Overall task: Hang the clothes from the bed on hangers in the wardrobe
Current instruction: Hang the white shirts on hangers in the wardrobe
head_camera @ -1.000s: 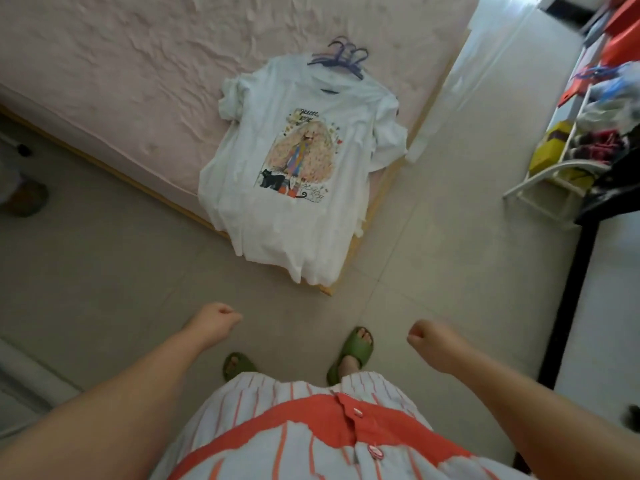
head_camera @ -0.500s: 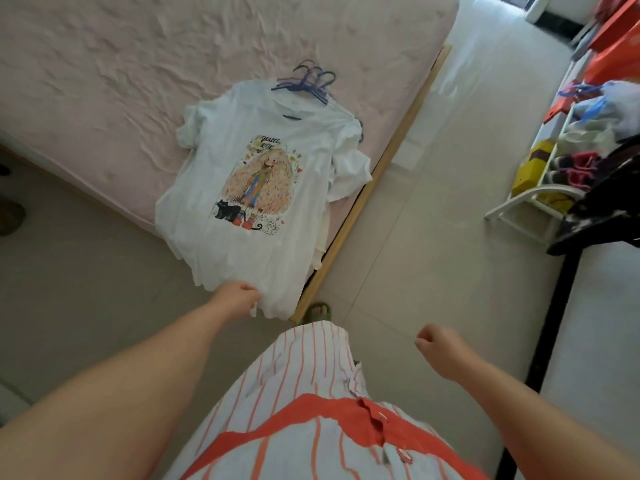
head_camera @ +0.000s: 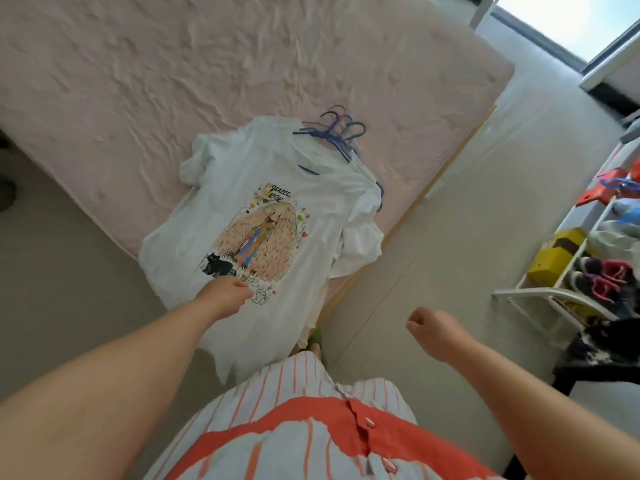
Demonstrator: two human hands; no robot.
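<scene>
A white T-shirt (head_camera: 242,216) with a colourful printed picture lies flat on the corner of the bed (head_camera: 173,64), which has a wrinkled pink cover. The lower part of the T-shirt hangs over the edge of the bed toward the floor (head_camera: 433,237). Under its collar there is a bunch of blue and purple hangers (head_camera: 337,131); their hooks stick out above the neck opening onto the pink cover. More white cloth shows under the right sleeve, so there seem to be several garments in one pile, but how many I cannot tell.

The left hand (head_camera: 227,294) is over the lower front of the T-shirt, just below the small black cat in the print. Its fingers are bent down to the cloth; whether they already pinch the cloth I cannot tell. The right hand (head_camera: 433,329) is in the air above the floor, well apart from the bed, with the fingers curled into a loose fist and nothing inside.

At the right side stands a white shoe rack (head_camera: 540,292) with shoes and a yellow box. The person wears a garment with orange and white stripes (head_camera: 294,427)
</scene>
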